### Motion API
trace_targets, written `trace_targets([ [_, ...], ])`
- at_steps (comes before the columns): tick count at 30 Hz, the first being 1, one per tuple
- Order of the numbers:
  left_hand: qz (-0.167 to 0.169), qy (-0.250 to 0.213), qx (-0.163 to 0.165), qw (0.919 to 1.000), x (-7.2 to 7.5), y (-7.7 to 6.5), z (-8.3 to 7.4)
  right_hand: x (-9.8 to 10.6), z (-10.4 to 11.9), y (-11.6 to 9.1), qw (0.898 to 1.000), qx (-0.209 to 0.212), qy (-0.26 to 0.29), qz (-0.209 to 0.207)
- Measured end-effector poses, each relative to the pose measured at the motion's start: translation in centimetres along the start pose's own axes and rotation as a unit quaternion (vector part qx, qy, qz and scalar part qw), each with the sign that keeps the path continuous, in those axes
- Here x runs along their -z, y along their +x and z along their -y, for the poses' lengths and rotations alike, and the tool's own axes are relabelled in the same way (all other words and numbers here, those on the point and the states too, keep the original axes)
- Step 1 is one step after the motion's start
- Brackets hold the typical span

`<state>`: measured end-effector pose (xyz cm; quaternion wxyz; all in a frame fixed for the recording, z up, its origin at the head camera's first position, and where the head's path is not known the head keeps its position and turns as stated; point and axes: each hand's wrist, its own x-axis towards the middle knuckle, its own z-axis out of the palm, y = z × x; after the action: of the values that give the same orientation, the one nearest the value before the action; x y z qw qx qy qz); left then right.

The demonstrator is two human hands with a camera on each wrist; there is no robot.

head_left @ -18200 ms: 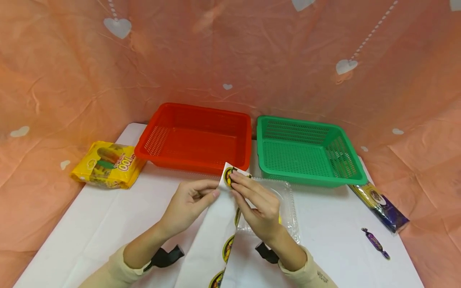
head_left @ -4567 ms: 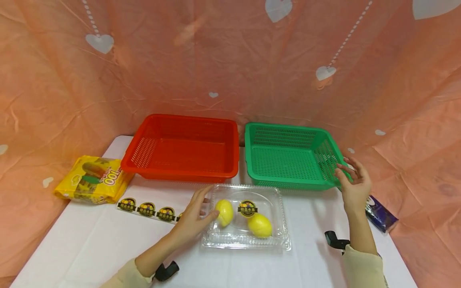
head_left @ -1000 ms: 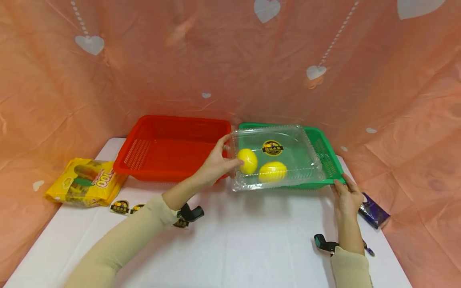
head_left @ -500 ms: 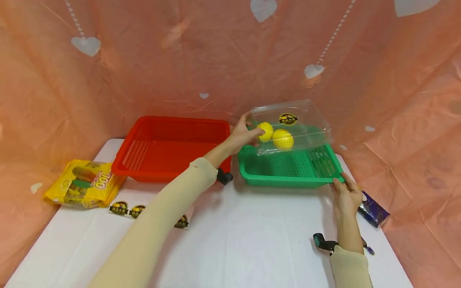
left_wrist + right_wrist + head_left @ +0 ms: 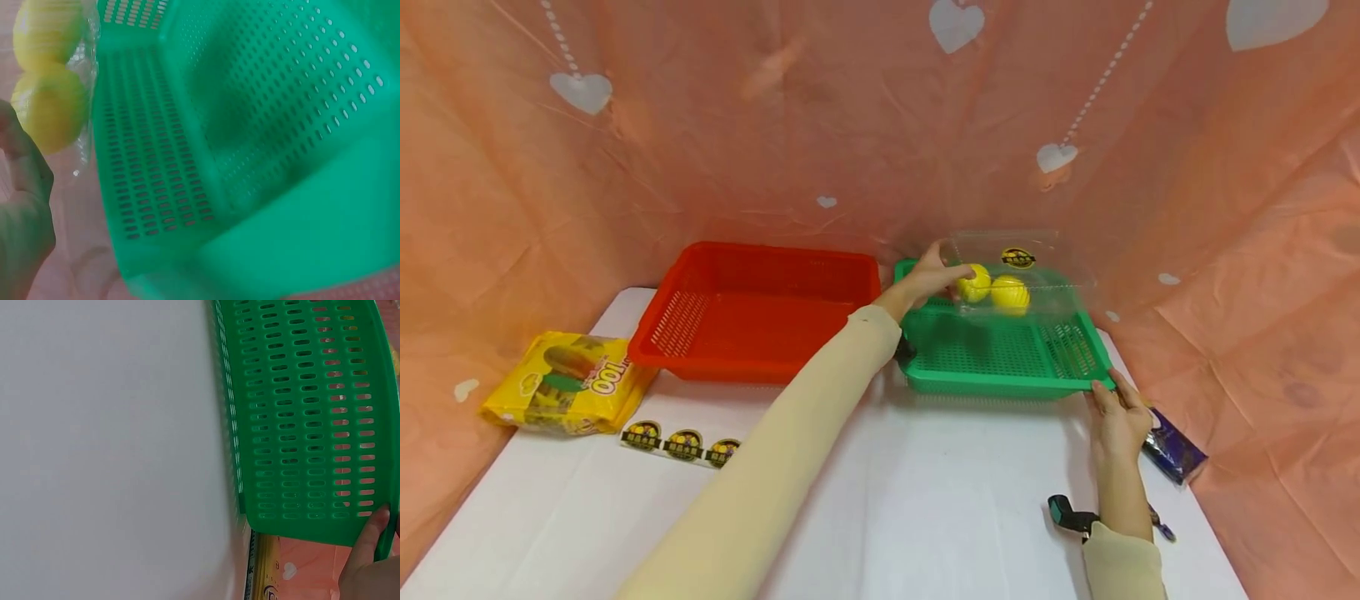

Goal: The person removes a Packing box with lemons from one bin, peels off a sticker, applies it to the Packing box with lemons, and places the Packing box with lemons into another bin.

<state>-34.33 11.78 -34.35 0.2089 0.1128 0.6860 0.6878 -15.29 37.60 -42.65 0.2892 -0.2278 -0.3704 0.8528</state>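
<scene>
Tilted above the back of the green basket (image 5: pixel 985 383) is a clear plastic fruit box (image 5: pixel 1052 279) with a round fruit sticker (image 5: pixel 1018 257) on its lid. Two yellow lemons (image 5: pixel 1011 295) lie inside it. My left hand (image 5: pixel 925 279) grips the box by its left side, thumb on top; its lower fingers are hidden. In the left wrist view, the lemons (image 5: pixel 50 109) show beside the basket's perforated wall (image 5: pixel 150 144). My right hand (image 5: pixel 1120 421) pinches the basket's front right corner, with the thumb on the outer wall in the right wrist view.
A red basket (image 5: pixel 722 367) stands left of the green one. At the far left lies a yellow snack bag (image 5: pixel 572 383), with a strip of stickers (image 5: pixel 685 446) in front. A purple packet (image 5: pixel 1176 450) and a small wrapped candy (image 5: pixel 1163 527) lie at the right.
My left hand has carried the fruit box from over the green basket's front to its back, raising it, then lowering slightly. My right hand stays on the basket corner. Earlier, the box lay on the table.
</scene>
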Motion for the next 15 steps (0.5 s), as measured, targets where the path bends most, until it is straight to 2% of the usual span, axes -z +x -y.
trace_targets([
  [6,0.034,-0.007,-0.004,0.9994,-1.8,1.3,0.7,1.1,0.6,-0.1,1.000,0.023,0.007,-0.010],
  [10,0.030,-0.018,0.013,0.9993,-2.3,1.1,1.7,1.4,0.8,-0.4,1.000,0.022,0.007,-0.005],
  [15,0.041,-0.017,0.019,0.9988,-2.5,0.8,2.6,1.4,0.7,-0.5,0.999,0.027,0.021,-0.003],
])
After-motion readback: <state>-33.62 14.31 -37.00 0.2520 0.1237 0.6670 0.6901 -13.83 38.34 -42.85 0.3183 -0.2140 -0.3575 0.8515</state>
